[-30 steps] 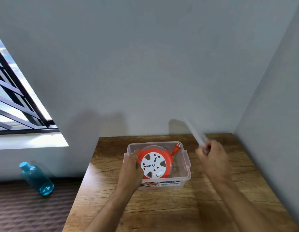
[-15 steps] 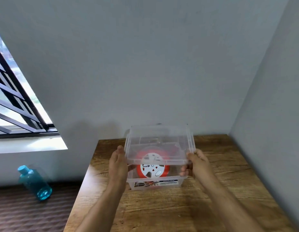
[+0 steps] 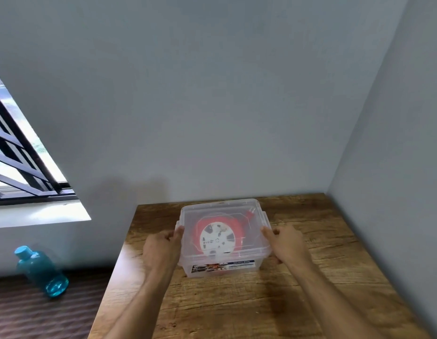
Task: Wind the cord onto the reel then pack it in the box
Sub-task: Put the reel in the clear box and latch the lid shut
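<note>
An orange cord reel [image 3: 218, 237] with a white socket face lies flat inside a clear plastic box [image 3: 246, 266] on the wooden table [image 3: 249, 304]. Its orange plug [image 3: 251, 213] shows in the box's far right corner. A clear lid [image 3: 220, 206] sits on top of the box. My left hand [image 3: 163, 248] grips the lid's left edge. My right hand [image 3: 286, 243] grips the lid's right edge. Both thumbs rest on the lid's rim.
A teal water bottle [image 3: 41, 271] lies on the floor to the left of the table. A barred window [image 3: 17, 162] is at the left. Grey walls close in behind the table and along its right side.
The lid went from my right hand alone, to both hands above the box, and now rests on the box. The reel stayed inside.
</note>
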Motion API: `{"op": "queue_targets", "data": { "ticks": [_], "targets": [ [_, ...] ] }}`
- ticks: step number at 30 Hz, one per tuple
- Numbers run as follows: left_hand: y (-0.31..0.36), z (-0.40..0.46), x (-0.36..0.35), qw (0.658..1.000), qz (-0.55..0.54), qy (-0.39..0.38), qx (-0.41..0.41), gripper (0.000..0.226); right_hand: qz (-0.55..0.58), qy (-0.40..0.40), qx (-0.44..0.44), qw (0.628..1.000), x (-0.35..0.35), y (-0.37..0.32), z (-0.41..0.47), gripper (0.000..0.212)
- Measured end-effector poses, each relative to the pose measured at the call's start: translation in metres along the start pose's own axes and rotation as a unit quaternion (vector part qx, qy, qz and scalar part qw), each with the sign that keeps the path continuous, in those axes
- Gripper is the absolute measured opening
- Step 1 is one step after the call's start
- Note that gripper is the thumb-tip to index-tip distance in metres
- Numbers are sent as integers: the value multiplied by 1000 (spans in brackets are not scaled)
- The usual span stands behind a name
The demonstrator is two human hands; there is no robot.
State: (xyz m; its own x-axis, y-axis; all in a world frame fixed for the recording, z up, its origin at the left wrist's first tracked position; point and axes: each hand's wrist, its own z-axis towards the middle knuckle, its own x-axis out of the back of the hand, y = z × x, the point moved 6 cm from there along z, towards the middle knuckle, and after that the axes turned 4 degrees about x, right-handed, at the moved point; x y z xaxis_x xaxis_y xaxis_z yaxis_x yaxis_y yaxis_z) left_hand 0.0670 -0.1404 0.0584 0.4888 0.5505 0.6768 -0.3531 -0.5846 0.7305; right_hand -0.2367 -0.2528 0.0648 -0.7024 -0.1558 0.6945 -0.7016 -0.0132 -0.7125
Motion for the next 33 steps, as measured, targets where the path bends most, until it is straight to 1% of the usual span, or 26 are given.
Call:
{"op": "queue_targets", "data": {
  "ticks": [2, 4, 7, 9, 12, 15, 18, 21, 23, 28, 31, 33],
  "targets": [
    [-3, 3, 0, 1000, 3, -6, 9, 36, -2, 0, -17, 1000, 2, 0, 6, 39],
    [-4, 7, 0, 1000, 1, -13, 17, 33, 10, -15, -43, 999, 3, -1, 15, 37],
    [-5, 13, -1, 998, -30, -28, 37, 33, 54, -57, -88, 993, 2, -5, 27, 25],
    [-3, 16, -3, 998, -31, -37, 40, 30, 55, -98, -113, 987, -1, -6, 32, 19],
    [-1, 20, -6, 996, -49, -48, 52, 10, 75, -147, -139, 977, -4, -4, 41, 13],
    [-4, 22, -6, 993, -76, -51, 77, 25, 108, -179, -161, 965, -5, 3, 47, 14],
    [-8, 24, -7, 986, -107, -61, 112, 19, 157, -206, -177, 949, -11, 12, 47, 13],
    [-10, 26, -9, 980, -131, -74, 131, 26, 240, -222, -199, 924, -23, 21, 45, 20],
    [-11, 28, -11, 972, -157, -91, 147, 25, 264, -231, -200, 915, -28, 23, 45, 22],
    [-14, 30, -8, 953, -191, -150, 180, 18, 261, -220, -188, 921, -27, 21, 45, 19],
    [-10, 32, -4, 952, -177, -186, 165, 9, 256, -209, -172, 928, -27, 23, 45, 19],
    [-10, 31, -4, 956, -169, -184, 151, 10, 262, -195, -169, 930, -28, 26, 45, 18]
  ]
}}
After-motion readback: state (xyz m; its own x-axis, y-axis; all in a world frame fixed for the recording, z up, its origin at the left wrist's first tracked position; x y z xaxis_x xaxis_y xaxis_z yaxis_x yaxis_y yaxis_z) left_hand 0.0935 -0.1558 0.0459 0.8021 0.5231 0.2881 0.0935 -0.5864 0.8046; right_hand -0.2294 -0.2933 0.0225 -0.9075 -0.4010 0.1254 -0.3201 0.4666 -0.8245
